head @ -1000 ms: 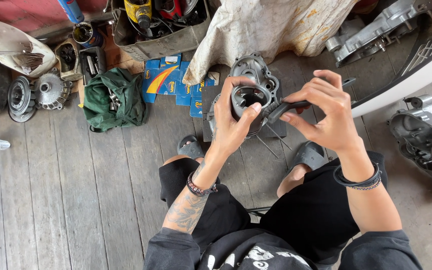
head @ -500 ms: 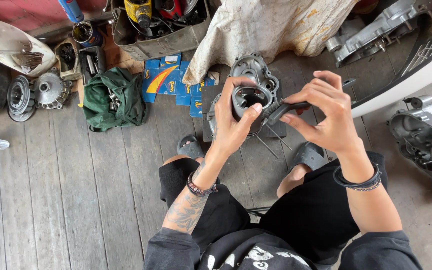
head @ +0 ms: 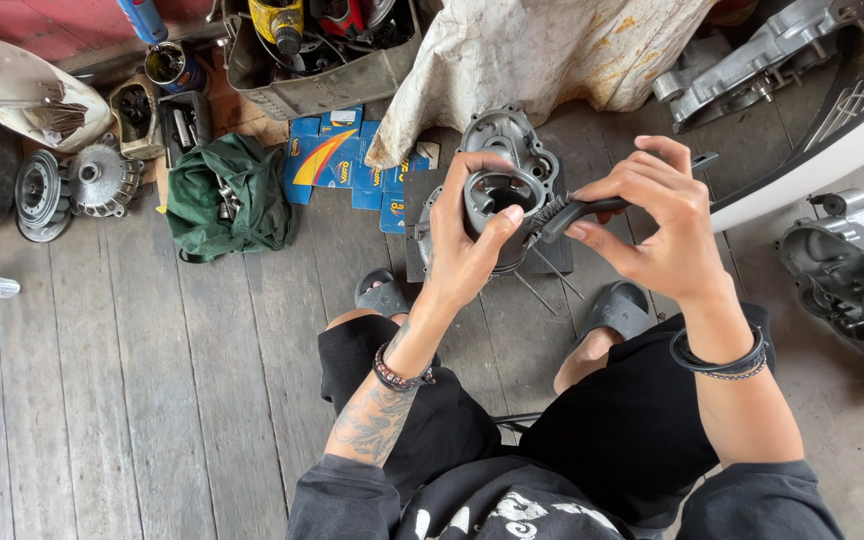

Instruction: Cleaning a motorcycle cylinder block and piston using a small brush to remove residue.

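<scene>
Metal cylinder part sits up in front of you above your knees, bore facing you so it's reachable. Your left hand has its fingers wrapped around it. Your right hand pinches a black-handled brush, bristles at the rim. Engine case rests on the wooden floor beyond; green cloth lies left.

Left hand gripped a metal cylinder, thumb over its rim. Right hand pressed a black wire brush against the cylinder's side. Green bag lay well left of the cylinder.
</scene>
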